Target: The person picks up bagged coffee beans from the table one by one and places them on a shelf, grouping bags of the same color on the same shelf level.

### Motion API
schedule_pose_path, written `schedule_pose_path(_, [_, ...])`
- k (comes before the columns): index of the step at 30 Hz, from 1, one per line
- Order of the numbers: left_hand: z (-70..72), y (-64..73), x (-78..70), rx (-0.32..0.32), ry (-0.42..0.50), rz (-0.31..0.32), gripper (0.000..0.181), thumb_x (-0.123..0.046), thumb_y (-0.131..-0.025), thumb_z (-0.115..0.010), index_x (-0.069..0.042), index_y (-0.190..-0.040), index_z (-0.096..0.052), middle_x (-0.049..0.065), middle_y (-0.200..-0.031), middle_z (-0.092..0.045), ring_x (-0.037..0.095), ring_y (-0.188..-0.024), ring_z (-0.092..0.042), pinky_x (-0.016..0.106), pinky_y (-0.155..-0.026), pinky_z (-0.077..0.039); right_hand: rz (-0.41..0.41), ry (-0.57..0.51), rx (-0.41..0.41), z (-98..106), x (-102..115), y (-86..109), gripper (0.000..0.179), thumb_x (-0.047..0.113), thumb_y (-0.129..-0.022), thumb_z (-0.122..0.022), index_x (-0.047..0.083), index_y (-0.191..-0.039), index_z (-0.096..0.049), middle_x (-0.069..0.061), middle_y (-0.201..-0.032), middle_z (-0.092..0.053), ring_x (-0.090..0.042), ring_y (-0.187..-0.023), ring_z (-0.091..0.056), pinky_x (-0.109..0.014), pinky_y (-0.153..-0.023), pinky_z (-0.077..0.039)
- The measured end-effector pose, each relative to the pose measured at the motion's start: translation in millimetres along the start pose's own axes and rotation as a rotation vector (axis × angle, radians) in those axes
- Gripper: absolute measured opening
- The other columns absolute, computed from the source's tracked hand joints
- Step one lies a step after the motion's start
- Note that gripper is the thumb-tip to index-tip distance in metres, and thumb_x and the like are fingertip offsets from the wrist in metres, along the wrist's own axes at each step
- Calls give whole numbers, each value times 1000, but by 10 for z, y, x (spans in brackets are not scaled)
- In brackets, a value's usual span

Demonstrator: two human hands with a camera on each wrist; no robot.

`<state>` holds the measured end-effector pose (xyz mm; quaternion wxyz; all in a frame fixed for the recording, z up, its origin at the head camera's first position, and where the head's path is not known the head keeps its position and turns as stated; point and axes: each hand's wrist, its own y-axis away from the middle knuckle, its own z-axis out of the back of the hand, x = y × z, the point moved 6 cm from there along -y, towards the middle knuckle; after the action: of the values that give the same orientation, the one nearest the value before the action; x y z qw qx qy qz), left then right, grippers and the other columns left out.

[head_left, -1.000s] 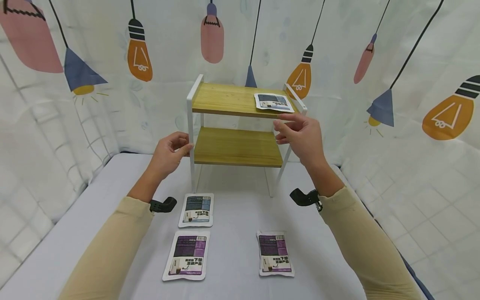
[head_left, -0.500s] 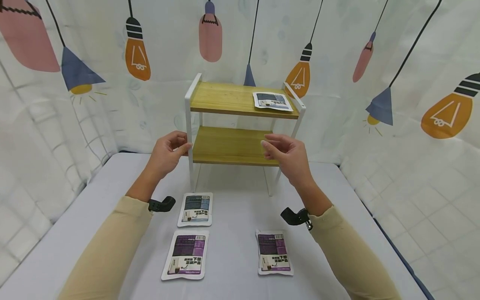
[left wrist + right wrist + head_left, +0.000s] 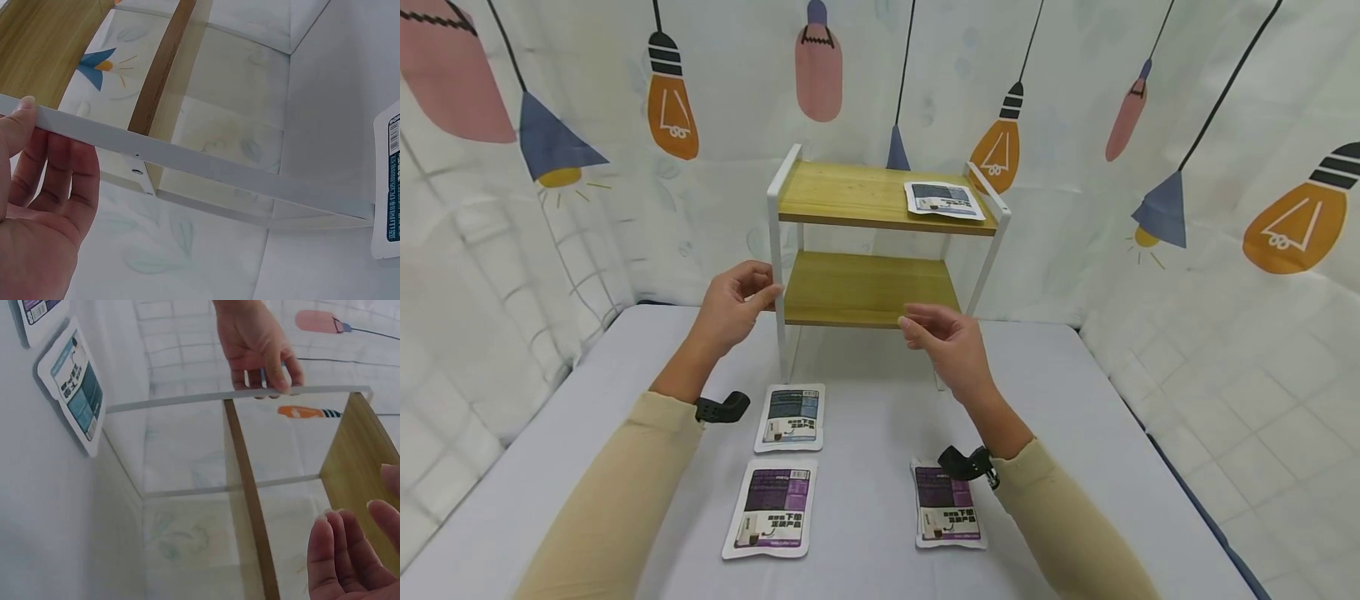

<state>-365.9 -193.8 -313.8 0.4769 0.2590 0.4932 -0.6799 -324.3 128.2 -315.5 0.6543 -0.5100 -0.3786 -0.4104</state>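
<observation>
- Head: two-tier shelf rack [image 3: 865, 287] stands upright on the white-covered table [image 3: 857, 500], lamp-print backdrop [image 3: 730, 217] behind it.
- Left hand [image 3: 733, 308] at rack's left side, pinching the white front-left upright [image 3: 782, 337] at about lower-shelf level.
- Right hand [image 3: 951, 346] in front of the rack, near the right end of the lower shelf's front edge. Released, fingers loosely bent, holds nothing.
- Blue-label pouch [image 3: 945, 201] lies flat on rack's top shelf, right end.
- Second blue-label pouch [image 3: 790, 418] on table, just in front of rack's left foot.
- Left purple-label pouch [image 3: 771, 510] farther out from rack, same side. Right purple-label pouch [image 3: 946, 517] in front of rack's right side, top edge partly hidden by the right wrist camera [image 3: 966, 463].
- Left wrist: thumb on one face of rack's upright, fingers curled behind. Pouch by rack's foot cut off by frame.
- Right wrist: left hand on rack's upright across the way; right fingertips apart from thumb, free. Blue-label pouch near rack's foot, purple one beyond, cropped.
</observation>
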Motion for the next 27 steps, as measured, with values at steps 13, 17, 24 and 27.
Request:
schedule_pose_path(13, [14,-1,7,-5,13,-4,26,-20,-102,-64,-7,-125,-63,7,-106,-66,5,-98,-66,14,-81,-57,-56,-22,51,-405,-425,178,30,29,-92,-79,14,-117,-76,-8,-109,-76,-30,-98,-73,-25,-81,-61])
schedule_pose_path(17, [7,-4,22,-4,26,-3,24,-19,-102,-64,-8,-124,-64,7,-105,-66,5,-97,-67,15,-81,-58,-86,-18,57,-533,-533,223,29,28,-91,-80,15,-117,-76,-7,-111,-76,-20,-95,-73,-24,-81,-61])
schedule_pose_path(24, [-1,-10,38,-8,29,-2,23,-19,-102,-64,-8,-123,-64,10,-105,-66,5,-96,-67,16,-81,-58,-143,-13,75,-721,-700,247,32,32,-91,-80,18,-119,-75,-6,-113,-74,-28,-98,-73,-41,-87,-62])
schedule_pose_path(27, [-7,-13,40,-6,29,-1,24,-20,-102,-64,-8,-123,-64,10,-106,-66,4,-96,-67,15,-81,-58,-185,-21,76,-781,-804,246,34,32,-90,-81,19,-120,-75,-5,-114,-73,-25,-98,-73,-41,-88,-62])
